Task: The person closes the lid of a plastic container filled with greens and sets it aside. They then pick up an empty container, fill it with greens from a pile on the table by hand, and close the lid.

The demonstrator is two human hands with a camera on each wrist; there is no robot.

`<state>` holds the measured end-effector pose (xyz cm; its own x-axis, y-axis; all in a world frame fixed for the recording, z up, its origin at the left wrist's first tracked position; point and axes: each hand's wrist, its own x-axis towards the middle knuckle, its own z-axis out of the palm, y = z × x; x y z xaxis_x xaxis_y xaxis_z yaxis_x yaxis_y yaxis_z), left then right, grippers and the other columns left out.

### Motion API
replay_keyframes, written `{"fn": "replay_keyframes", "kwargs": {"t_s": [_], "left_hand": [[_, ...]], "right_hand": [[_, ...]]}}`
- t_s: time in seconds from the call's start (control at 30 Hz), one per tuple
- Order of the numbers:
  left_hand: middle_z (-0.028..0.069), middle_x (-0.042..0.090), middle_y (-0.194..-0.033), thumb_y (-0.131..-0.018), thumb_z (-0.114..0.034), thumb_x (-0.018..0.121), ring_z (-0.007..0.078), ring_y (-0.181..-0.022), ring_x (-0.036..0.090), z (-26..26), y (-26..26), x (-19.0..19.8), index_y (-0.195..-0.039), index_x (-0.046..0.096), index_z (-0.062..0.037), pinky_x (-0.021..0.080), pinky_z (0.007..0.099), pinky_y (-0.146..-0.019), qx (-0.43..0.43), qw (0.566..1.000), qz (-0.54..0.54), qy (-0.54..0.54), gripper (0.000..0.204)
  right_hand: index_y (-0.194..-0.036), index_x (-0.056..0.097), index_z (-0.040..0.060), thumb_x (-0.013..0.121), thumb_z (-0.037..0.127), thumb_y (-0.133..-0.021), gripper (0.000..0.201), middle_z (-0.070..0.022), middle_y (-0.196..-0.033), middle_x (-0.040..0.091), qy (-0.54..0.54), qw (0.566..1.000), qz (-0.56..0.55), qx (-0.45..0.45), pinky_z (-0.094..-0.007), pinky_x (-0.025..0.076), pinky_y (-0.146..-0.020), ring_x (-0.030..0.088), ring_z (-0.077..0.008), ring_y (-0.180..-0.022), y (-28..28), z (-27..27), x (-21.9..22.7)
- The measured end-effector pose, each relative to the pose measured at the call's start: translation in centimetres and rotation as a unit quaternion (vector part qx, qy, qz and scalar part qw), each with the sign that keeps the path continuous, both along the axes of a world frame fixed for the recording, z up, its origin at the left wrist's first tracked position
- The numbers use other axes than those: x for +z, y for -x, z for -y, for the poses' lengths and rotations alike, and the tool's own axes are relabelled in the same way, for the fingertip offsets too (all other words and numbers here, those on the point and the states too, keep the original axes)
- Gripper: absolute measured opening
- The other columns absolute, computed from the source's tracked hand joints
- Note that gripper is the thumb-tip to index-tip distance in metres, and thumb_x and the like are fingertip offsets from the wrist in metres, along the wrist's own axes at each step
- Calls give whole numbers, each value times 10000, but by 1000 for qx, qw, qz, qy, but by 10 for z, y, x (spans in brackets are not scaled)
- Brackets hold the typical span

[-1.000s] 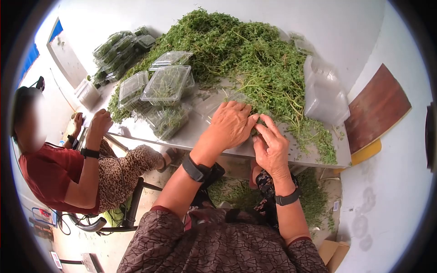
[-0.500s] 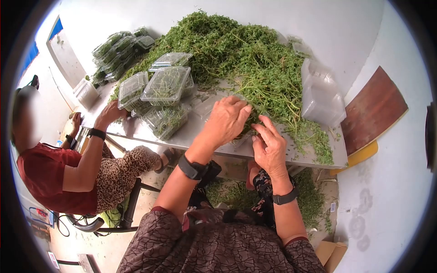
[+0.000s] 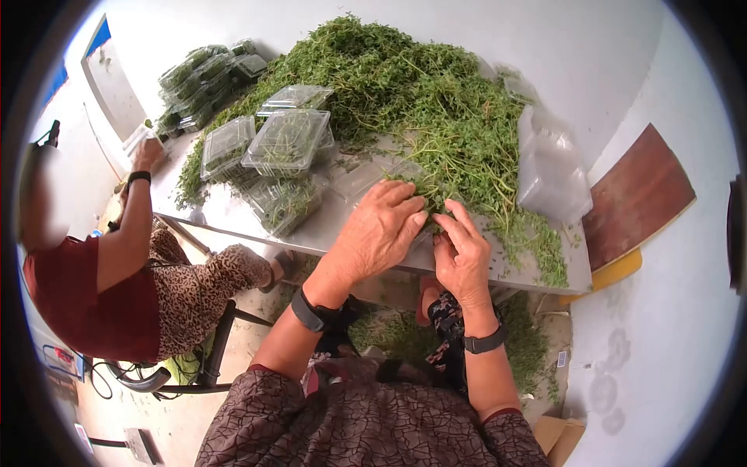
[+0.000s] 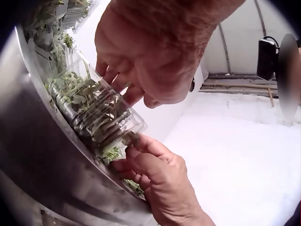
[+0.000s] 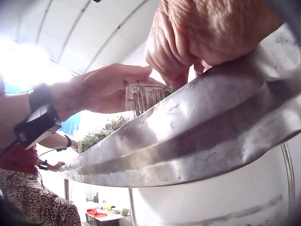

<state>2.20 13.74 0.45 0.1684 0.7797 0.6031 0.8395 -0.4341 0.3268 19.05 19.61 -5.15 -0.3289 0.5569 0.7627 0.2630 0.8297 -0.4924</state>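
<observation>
A clear plastic clamshell container (image 4: pixel 117 125) packed with leafy green sprigs (image 4: pixel 77 89) sits at the near edge of the metal table. My left hand (image 3: pixel 381 226) is over its left side, with the fingers reaching down to the greens and the thumb along the rim. In the right wrist view that container (image 5: pixel 141 96) shows under the left palm. My right hand (image 3: pixel 464 257) is at its right corner. There the thumb and forefinger pinch a bit of leafy green (image 4: pixel 131 138). The left fingertips are partly hidden by the container in the left wrist view.
A large heap of greens (image 3: pixel 459 109) covers the table's back. Filled clear boxes (image 3: pixel 288 144) stand to the left, with more boxes (image 3: pixel 206 82) stacked beyond. Nested empty containers (image 3: pixel 552 171) stand at right. A seated person (image 3: pixel 85 288) is at the left end.
My left hand has lowered toward me over the container, while the right hand stays nearly in place. The seated person's hand has moved from the filled boxes to the containers at far left.
</observation>
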Motion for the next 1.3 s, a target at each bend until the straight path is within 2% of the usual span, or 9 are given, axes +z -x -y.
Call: {"fn": "replay_keyframes", "kwargs": {"t_s": [0.13,0.37,0.53,0.67,0.73,0.83,0.97,1.13,1.3], "left_hand": [[216,610,-1162,-923,-207,534,380,-1117,540,-4,-4,-17,-1020,652,44,402,450,-999,42,998,-41,-8,294],[187,617,-1170,-862,-148,556,358,-1111,553,-3,0,-18,-958,663,28,418,441,-985,31,999,-22,-10,227],[180,619,-1167,-795,-86,545,332,-1170,522,-7,17,-26,-938,663,12,349,483,-1071,-11,1000,-27,2,210],[177,590,-1218,-807,-124,576,334,-1200,497,0,24,-21,-934,657,10,301,517,-1101,-14,1000,-25,4,202],[168,552,-1261,-819,-201,627,356,-1196,487,9,21,-16,-984,650,-5,292,530,-1100,16,996,-34,-82,257],[161,539,-1244,-815,-262,668,372,-1175,489,27,18,-17,-1047,641,-32,285,534,-1100,20,994,50,-93,329],[142,555,-1160,-811,-268,683,367,-1156,493,33,22,-33,-1087,636,-55,289,536,-1093,32,995,60,-74,352],[118,560,-1081,-802,-140,650,332,-1129,517,27,37,-38,-1026,639,-55,293,550,-1079,13,997,63,-43,241],[121,560,-1123,-787,-28,581,327,-1136,521,17,45,-48,-1002,630,-47,286,553,-1084,-9,991,107,-82,221]], "right_hand": [[-1056,645,29,607,-55,-743,326,-168,-1252,587,15,1000,3,6,-346,537,-656,682,-277,-740,0,2,3],[-1049,651,29,614,-59,-739,324,-155,-1237,597,23,1000,10,4,-338,535,-653,681,-267,-747,0,3,4],[-1021,662,20,611,-58,-745,291,-150,-1186,621,20,1000,20,14,-328,538,-661,683,-273,-785,-2,6,5],[-1007,662,-5,601,-36,-765,252,-154,-1114,652,17,998,-35,44,-350,535,-731,666,-301,-868,-6,2,1],[-1004,662,-12,598,-22,-776,237,-157,-1099,659,-10,999,-33,43,-364,529,-768,656,-310,-902,-9,0,4],[-1029,669,0,602,45,-810,233,-154,-1126,657,-39,997,10,-59,-399,473,-896,608,-317,-1010,-12,3,10],[-1039,672,14,619,43,-793,253,-139,-1124,660,-49,994,39,-86,-396,472,-895,590,-309,-1028,-7,-2,15],[-981,685,26,641,31,-779,207,-126,-1066,669,-39,993,74,-85,-391,473,-879,590,-301,-987,-5,0,14],[-916,694,35,636,19,-773,155,-109,-964,650,-61,995,45,-61,-365,470,-800,582,-278,-897,-5,3,13]]}}
